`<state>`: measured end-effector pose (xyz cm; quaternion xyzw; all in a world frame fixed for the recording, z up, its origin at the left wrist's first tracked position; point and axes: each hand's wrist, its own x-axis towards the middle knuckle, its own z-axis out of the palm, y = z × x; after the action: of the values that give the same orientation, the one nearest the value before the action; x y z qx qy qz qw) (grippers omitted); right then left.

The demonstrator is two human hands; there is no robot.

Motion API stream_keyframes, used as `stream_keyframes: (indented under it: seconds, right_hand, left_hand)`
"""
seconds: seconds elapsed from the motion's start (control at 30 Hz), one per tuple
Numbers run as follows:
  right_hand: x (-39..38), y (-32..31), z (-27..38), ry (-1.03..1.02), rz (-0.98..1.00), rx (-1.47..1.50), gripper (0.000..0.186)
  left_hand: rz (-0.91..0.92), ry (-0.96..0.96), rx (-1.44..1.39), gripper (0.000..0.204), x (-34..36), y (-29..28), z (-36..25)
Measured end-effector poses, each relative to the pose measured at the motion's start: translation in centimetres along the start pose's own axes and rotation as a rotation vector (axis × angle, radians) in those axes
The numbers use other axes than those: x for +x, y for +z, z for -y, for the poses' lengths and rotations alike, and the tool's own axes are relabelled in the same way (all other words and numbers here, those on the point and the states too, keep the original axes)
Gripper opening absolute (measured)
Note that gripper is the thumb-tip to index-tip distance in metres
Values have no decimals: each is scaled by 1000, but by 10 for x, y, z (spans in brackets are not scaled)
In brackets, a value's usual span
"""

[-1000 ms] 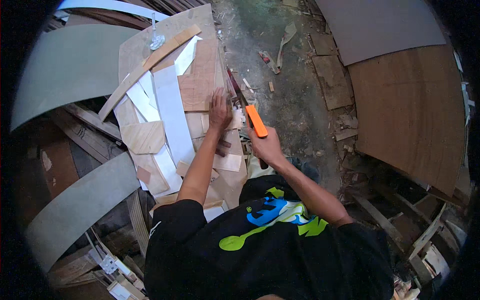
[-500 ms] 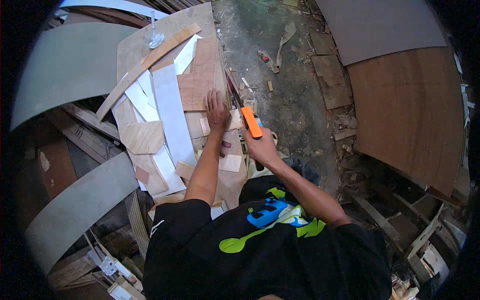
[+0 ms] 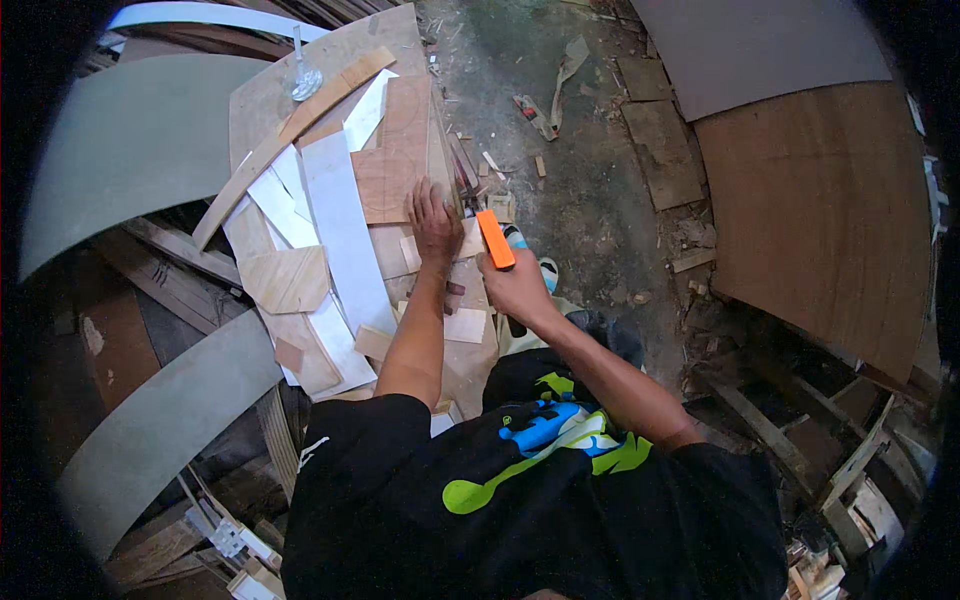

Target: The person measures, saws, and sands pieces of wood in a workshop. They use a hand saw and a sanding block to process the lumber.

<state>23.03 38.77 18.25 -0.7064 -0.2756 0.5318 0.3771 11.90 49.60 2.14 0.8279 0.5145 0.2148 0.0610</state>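
My left hand (image 3: 436, 226) rests with fingers stretched out on a reddish plywood piece (image 3: 385, 180) and the scrap beside it, pressing near the bench's right edge. My right hand (image 3: 515, 285) is closed round a hand saw (image 3: 495, 240) with an orange-and-black handle; its blade points away from me along that edge and is partly hard to see. Around my left hand lie long white boards (image 3: 340, 225), a pale clipped-corner panel (image 3: 283, 280), small wood offcuts (image 3: 465, 325) and a curved wooden strip (image 3: 337, 93).
A metal object with an upright stem (image 3: 307, 80) stands on the bench top (image 3: 260, 100). Large curved grey sheets (image 3: 130, 150) and timber lie at left. Brown panels (image 3: 800, 220) lie at right. The concrete floor (image 3: 590, 190) holds scraps; my foot (image 3: 548, 272) shows beside the saw.
The saw and my right hand have shifted left, nearer my left hand, and the orange handle appears a little shorter. More of my foot shows. My left hand stays on the wood.
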Motion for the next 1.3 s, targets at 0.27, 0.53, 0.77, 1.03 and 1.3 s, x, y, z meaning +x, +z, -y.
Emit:
stream_keyframes:
  seconds: [0.27,0.53,0.77,1.03,1.3]
  right_hand:
    - [25,-4,46,157,71,85,22]
    - [38,6,30,116,83,64,20]
    - [50,-15,10,48,-19,177,22]
    - [31,-25,4,-14,-53,178,26]
    - [6,-5,18,141,23,180,24]
  left_hand:
    - [33,13,10,42,-3,1,3]
    - [67,-6,-4,44,0,0,3]
    - [38,-8,-17,43,3,-4,-3]
    - [-4,-34,-30,39,1,-1,-2]
    - [-9,-46,-44,38,2,-3,-3]
